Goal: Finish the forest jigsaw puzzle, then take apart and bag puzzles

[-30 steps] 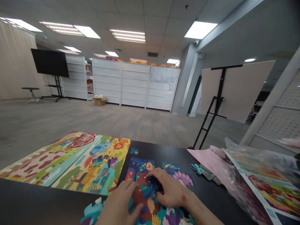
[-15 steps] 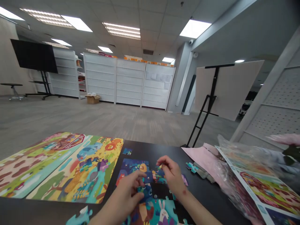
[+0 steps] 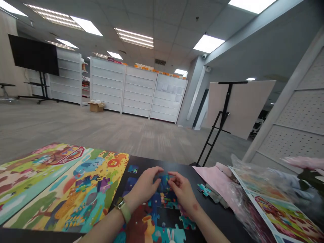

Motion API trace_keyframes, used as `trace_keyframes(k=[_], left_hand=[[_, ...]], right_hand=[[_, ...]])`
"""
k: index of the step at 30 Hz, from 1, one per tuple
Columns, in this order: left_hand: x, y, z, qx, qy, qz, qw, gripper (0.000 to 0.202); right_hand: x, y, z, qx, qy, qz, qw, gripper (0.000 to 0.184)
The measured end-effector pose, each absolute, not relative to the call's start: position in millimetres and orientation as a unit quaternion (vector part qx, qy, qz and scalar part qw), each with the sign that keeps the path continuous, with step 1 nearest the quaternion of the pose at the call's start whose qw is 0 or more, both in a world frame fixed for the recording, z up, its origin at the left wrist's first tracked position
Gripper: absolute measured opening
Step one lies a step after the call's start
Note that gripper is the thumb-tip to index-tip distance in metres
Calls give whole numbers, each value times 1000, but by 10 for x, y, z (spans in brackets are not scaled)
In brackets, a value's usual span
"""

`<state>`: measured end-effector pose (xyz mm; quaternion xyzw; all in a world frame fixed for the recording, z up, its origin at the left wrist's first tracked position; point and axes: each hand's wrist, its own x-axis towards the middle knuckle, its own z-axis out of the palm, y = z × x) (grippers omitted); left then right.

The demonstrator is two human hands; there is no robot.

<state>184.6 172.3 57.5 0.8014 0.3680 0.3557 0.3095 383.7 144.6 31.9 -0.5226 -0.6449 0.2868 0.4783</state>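
Note:
A partly assembled jigsaw puzzle (image 3: 141,222) with dark blue, brown and teal animal pictures lies on the black table, with dark table showing through its gaps. My left hand (image 3: 145,184), a watch on its wrist, reaches over the puzzle's upper left, thumb and index finger apart. Opposite it, my right hand (image 3: 181,189) is closed in a pinch at the edge of a dark blue puzzle piece (image 3: 164,183) between the two hands. My left hand covers part of the puzzle. One loose blue piece (image 3: 133,169) lies beyond the puzzle at the upper left.
Two finished animal puzzles, a farm one (image 3: 37,175) and a yellow one (image 3: 91,189), cover the table's left. To the right are loose pieces (image 3: 204,189), pink paper (image 3: 209,177), crumpled plastic film (image 3: 243,209) and a printed picture sheet (image 3: 280,209). An easel (image 3: 224,118) stands behind.
My left hand has moved up and forward over the puzzle, beside my right hand. A blue puzzle piece now shows between them. The view has shifted, and the watch has come into sight.

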Motion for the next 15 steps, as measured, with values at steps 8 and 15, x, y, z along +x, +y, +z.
trace_keyframes(k=[8,15], left_hand=[[1766,1664,316,831,389,301,261,44],[1812,1700,252,836,395,289,248,41]], right_hand=[[3820,1480,263,-578,-687,195,395,37],[3832,1441,295,-613,-709,135,322,30]])
